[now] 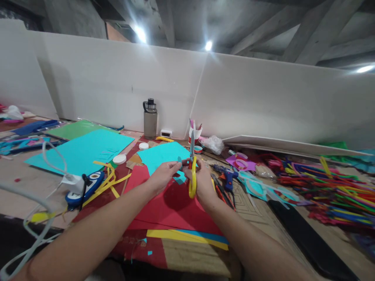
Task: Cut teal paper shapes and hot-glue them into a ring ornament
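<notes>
My left hand (pixel 163 176) pinches a small piece of turquoise paper (pixel 179 159) between thumb and fingers. Close beside it, my right hand (pixel 204 182) is wrapped round scissors (pixel 192 177) with yellow handles, their blades pointing up and away from me. The fingertips of both hands nearly meet. Below them lies a stack of red paper (pixel 172 212), with a small turquoise scrap on it. A larger turquoise sheet (pixel 164 152) lies just behind the hands, and yellow sheet edges (pixel 187 237) show under the front of the red paper.
To the left are a power strip (pixel 88 187) with a white cable, yellow paper strips (pixel 113 175) and a big turquoise sheet (pixel 84 150). A bottle (pixel 150 123) stands at the back. Rightward lie a blue glue gun (pixel 229 176), colourful pipe cleaners (pixel 331 187) and a black slab (pixel 310 238).
</notes>
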A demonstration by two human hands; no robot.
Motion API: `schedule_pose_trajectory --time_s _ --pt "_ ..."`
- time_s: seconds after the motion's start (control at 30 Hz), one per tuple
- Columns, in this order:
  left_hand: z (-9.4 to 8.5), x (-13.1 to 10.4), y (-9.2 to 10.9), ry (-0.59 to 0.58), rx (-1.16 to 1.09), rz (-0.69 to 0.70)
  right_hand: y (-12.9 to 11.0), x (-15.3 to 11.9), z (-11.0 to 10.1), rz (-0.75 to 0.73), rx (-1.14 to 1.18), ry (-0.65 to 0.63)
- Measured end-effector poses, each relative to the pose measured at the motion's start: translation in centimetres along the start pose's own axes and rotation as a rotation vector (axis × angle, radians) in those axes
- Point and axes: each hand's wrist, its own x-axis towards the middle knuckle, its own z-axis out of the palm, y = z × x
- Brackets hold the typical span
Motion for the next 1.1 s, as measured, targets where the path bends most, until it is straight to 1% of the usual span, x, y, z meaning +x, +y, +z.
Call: schedule_pose_trajectory --time_s 0.17,0.23,0.33,0.37,0.47,0.5,0.57,0.63,0.7,0.8,0.87,0.97,1.1 --pt "0.1 0.0 -0.1 0.005 0.101 0.040 -0.5 -0.4 0.2 -0.019 -0.050 -0.006" --pt "-0.4 0.2 0.4 0.059 0.091 0.058 -0.7 -0.4 0.1 -0.042 -0.092 -0.024" --pt "-2.1 0.7 2.1 0.236 -0.015 0.116 -0.8 0.0 -0.4 -0.049 -0.193 -0.051" --pt "-2.9 0.9 2.9 0.270 -0.080 0.155 -0.8 0.2 -0.6 -0.027 -0.223 -0.075" --pt "-5.0 1.1 4.9 0.323 -0.248 0.271 -0.8 0.7 -1.1 0.049 -0.346 -0.172" --pt "-5.5 1.1 5.4 0.324 -0.280 0.281 -0.8 0.7 -1.2 0.050 -0.423 -0.199" --pt "-6.1 1.1 6.0 0.334 -0.310 0.265 -1.0 0.5 -1.2 -0.007 -0.632 -0.243" --pt "-6.2 0.9 6.2 0.330 -0.329 0.194 -1.3 0.0 -1.0 -0.099 -0.857 -0.289" --pt "-5.9 0.8 6.0 0.296 -0.336 0.105 -1.5 -0.8 -0.7 -0.158 -1.030 -0.346" --pt "-5.5 0.8 5.6 0.253 -0.318 0.005 -1.5 -1.9 -0.1 -0.191 -1.188 -0.421" --pt "-5.4 0.9 5.4 0.255 -0.318 -0.018 -1.3 -2.3 0.1 -0.210 -1.243 -0.430" --pt "-5.3 1.0 5.2 0.241 -0.310 0.021 -1.3 -2.2 0.1 -0.198 -1.227 -0.407" --pt "-4.8 1.0 5.4 0.289 -0.249 0.182 -1.6 -1.3 -0.3 -0.104 -1.161 -0.375"
